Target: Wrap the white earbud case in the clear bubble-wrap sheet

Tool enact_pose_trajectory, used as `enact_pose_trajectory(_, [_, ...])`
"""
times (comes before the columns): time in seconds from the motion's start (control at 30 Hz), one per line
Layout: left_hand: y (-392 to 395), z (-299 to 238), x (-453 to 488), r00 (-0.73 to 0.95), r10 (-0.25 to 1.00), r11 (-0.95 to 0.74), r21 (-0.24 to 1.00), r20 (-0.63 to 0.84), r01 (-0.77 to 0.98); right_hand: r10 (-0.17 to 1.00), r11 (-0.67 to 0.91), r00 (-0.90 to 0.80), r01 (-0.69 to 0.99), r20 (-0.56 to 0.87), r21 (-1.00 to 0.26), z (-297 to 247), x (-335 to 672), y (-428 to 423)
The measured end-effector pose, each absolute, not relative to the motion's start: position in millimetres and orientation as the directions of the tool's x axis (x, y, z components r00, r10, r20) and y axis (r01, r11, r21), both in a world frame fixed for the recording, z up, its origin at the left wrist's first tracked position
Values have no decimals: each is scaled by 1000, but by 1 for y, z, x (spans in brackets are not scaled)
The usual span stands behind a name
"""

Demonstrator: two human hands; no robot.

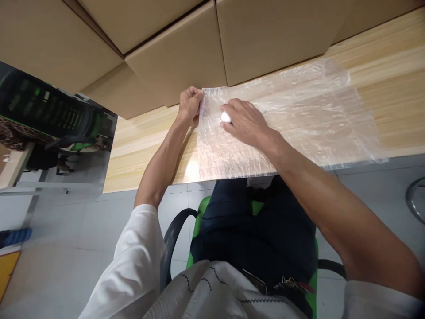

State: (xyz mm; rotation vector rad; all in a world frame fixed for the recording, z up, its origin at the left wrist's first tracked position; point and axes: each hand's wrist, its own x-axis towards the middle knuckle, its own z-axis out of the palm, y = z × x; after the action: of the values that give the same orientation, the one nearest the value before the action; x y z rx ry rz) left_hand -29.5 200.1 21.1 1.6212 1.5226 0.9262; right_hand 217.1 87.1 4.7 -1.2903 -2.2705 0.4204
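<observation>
A crinkled, see-through plastic sheet (312, 119) lies spread along the tabletop, its near side at the table's front edge. At the sheet's far left corner, my left hand (191, 104) is closed in a pinch on the film. My right hand (247, 122) is over the left part of the sheet, with thumb and fingers curled round a smooth white rounded object (226, 117). Most of that object is hidden under the palm, so its kind does not show.
Large brown cardboard boxes (179, 57) stand side by side along the back of the wooden table (149, 137). I sit on a green chair (202, 206) with dark armrests. To the left are another black and green chair (79, 119) and part of a second table (16, 166).
</observation>
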Motion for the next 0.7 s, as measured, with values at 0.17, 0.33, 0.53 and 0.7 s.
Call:
enact_pose_trajectory(0.17, [207,14,-40,1,999,-37,905,40,424,857,516,-429,697,288,-498,4,218,87])
enact_pose_trajectory(0.33, [210,8,-43,8,999,-31,912,31,410,860,510,-420,698,290,-503,3,218,88])
enact_pose_trajectory(0.53, [213,2,-45,-9,999,-34,935,40,354,866,500,-414,706,281,-502,2,216,89])
enact_pose_trajectory(0.7, [200,13,-35,-26,998,-36,920,51,389,874,486,-412,719,259,-496,5,216,88])
